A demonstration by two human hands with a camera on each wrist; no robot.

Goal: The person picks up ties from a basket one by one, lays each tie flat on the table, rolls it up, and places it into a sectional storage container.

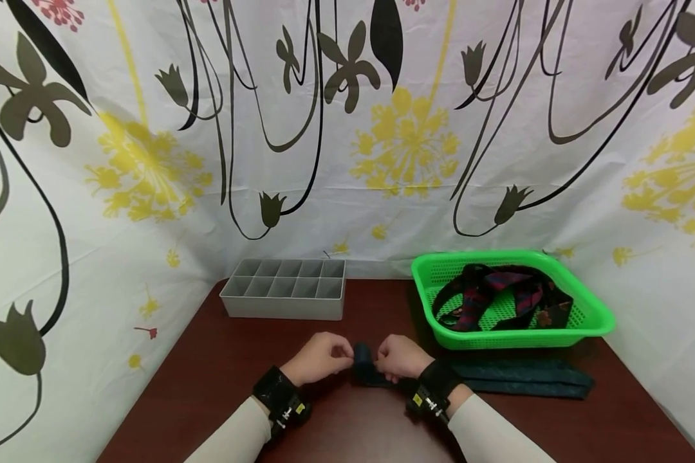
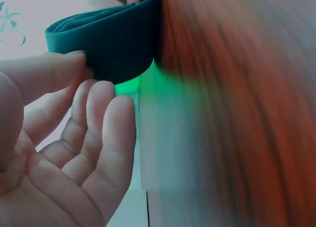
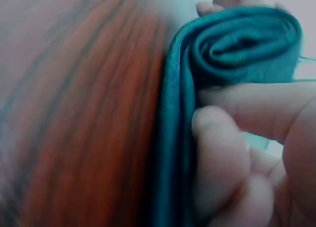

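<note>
Both hands are pinching a rolled dark teal necktie (image 1: 363,360) at lower centre of the head view: left hand (image 1: 318,359) gripping its left end with thumb and fingertips (image 2: 106,96), right hand (image 1: 402,357) curling fingers (image 3: 222,148) round its right end. Roll is sitting on the dark wooden table (image 1: 220,373), unrolled tail trailing rightward. Green basket (image 1: 591,315) holding patterned ties (image 1: 498,292) is standing at right; grey divider box (image 1: 284,296) is sitting behind, centre-left.
</note>
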